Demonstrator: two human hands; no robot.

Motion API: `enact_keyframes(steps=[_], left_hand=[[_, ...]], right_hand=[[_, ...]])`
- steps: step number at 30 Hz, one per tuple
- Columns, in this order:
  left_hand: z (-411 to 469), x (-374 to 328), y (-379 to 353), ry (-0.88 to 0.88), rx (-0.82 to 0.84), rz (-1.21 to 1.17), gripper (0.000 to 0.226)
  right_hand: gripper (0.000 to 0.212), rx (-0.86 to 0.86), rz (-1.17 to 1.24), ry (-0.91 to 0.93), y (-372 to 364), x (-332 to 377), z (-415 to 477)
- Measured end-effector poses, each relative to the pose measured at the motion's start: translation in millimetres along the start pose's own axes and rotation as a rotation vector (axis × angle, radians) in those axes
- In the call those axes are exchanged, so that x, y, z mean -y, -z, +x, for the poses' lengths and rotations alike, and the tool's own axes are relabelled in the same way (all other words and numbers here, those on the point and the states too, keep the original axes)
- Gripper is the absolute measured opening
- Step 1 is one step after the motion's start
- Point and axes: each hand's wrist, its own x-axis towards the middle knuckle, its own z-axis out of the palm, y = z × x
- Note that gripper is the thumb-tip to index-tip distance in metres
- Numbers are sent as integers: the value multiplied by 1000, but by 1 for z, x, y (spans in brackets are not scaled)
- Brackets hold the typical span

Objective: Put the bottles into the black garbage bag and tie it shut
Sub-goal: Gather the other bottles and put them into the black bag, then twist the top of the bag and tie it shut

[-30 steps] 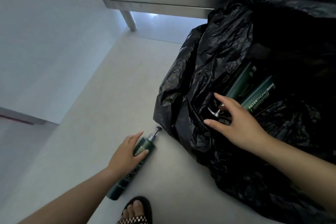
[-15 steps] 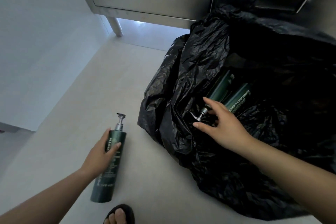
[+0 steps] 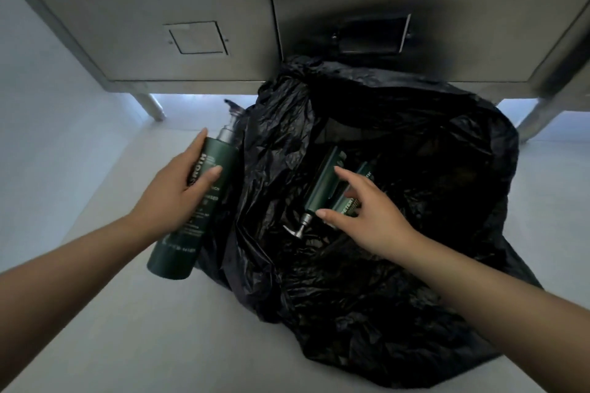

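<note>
My left hand (image 3: pixel 172 188) is wrapped around a dark green pump bottle (image 3: pixel 194 204), held off the floor (image 3: pixel 153 338) just beside the left edge of the black garbage bag (image 3: pixel 367 290). My right hand (image 3: pixel 373 217) reaches into the bag's open mouth, fingers spread, gripping nothing, over two more green bottles (image 3: pixel 322 188) lying inside. Beyond the bag stands a metal cabinet (image 3: pixel 191 3).

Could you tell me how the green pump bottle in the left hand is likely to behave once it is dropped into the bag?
The green pump bottle looks rigid and round-bodied, so it may roll on landing. Its smooth surface could slip in the left hand. The black garbage bag is thin and crumpled, so it will probably sag under it.
</note>
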Motion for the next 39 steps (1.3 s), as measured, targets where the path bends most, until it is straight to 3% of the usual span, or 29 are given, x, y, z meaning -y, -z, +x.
enact_keyframes(steps=[5,12,21,25,30,32,36,39], left_hand=[[37,-83,-36,-138,120,-68,68],[69,-154,-105,-110,289,-87,68],[44,-159,-146,88,223,-436,70],[39,-156,-140,94,188,-531,71],[55,-145,-119,112,217,-674,66],[61,-135,-109,64,238,-586,64],[60,-102,-97,-158,139,-94,64],[59,-74,-94,-194,45,217,65]], right_hand=[[92,-87,123,-26,32,-13,-11],[93,-171,210,-77,57,-44,-30],[80,-170,234,-132,50,-49,-31],[67,-135,447,-130,39,-30,-21],[84,-158,484,-162,40,-6,2],[85,-154,403,-159,41,0,11],[86,-112,164,-192,32,-10,18],[86,-44,43,-287,25,-28,15]])
